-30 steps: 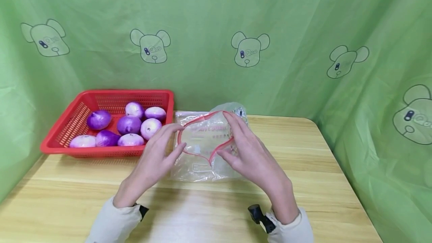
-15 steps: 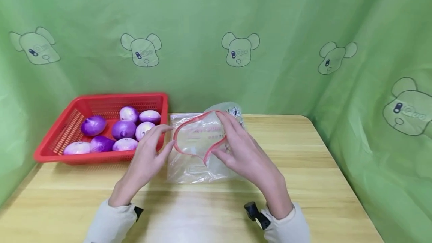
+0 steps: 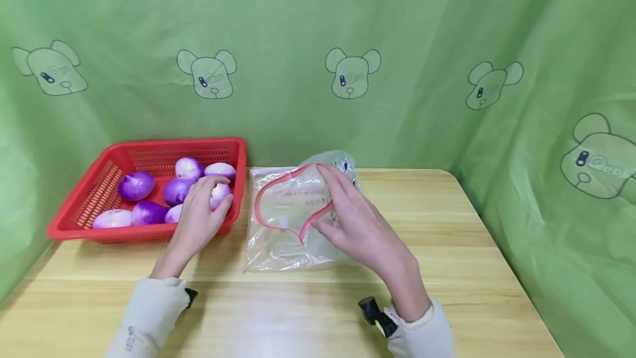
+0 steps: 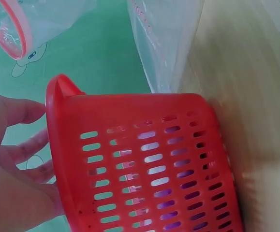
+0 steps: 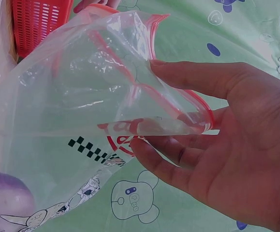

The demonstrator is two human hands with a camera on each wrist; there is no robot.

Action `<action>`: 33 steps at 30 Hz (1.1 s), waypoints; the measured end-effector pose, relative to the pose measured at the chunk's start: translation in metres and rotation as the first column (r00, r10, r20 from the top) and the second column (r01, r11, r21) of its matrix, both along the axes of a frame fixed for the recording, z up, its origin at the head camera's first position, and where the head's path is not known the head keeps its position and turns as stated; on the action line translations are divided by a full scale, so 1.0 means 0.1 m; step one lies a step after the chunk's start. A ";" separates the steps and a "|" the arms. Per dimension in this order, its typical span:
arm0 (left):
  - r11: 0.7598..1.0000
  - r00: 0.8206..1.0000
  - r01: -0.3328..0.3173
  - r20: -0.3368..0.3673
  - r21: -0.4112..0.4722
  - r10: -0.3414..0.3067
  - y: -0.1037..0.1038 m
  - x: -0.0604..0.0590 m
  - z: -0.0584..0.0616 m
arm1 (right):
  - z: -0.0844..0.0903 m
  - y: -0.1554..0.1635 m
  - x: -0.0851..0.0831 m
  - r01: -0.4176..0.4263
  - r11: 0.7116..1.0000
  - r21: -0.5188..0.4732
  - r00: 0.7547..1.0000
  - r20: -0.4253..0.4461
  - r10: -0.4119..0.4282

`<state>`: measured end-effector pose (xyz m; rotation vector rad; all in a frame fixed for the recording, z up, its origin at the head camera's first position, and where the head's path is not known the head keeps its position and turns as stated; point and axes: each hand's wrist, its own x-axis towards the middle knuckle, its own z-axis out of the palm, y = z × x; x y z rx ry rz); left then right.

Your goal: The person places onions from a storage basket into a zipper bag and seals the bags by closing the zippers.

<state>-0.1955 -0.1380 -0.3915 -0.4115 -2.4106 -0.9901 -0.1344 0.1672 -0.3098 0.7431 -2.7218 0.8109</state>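
Observation:
A clear zip bag [image 3: 278, 236] with a red rim lies on the wooden table [image 3: 472, 258]. My right hand [image 3: 323, 200] pinches the rim between thumb and fingers and holds the mouth wide; the right wrist view shows this hand [image 5: 144, 104] and the bag [image 5: 67, 101] close up. My left hand [image 3: 215, 195] reaches over the near right corner of the red basket [image 3: 79, 220], its relaxed fingers spread over a pale purple onion [image 3: 221, 191]. Several purple onions [image 3: 136, 185] lie in the basket. In the left wrist view the fingers [image 4: 19, 145] show beside the basket wall [image 4: 144, 164].
More clear bags [image 3: 343, 162] lie bunched behind the open one. A green cloth [image 3: 397, 26] with printed bear heads hangs behind and to the right of the table. The table's far right corner [image 3: 447, 177] meets the cloth. Bare wood [image 3: 298, 314] runs along the front.
My left hand has let go of the bag's rim and moved left into the basket, over an onion. The right hand still holds the bag's mouth wide.

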 end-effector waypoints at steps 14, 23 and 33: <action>0.984 0.976 0.019 0.218 -0.178 0.021 -0.19 -0.30 0.00 | -0.01 0.01 -0.01 0.001 1.000 0.006 1.000 0.007 -0.001; 0.943 0.947 0.056 0.317 -0.329 0.055 -0.26 -0.50 0.05 | 0.01 0.01 -0.02 -0.004 1.000 -0.002 1.000 -0.002 0.004; 0.899 0.913 0.107 0.400 -0.424 0.079 -0.37 -0.51 0.04 | 0.00 0.01 -0.02 0.000 1.000 0.010 1.000 0.006 0.000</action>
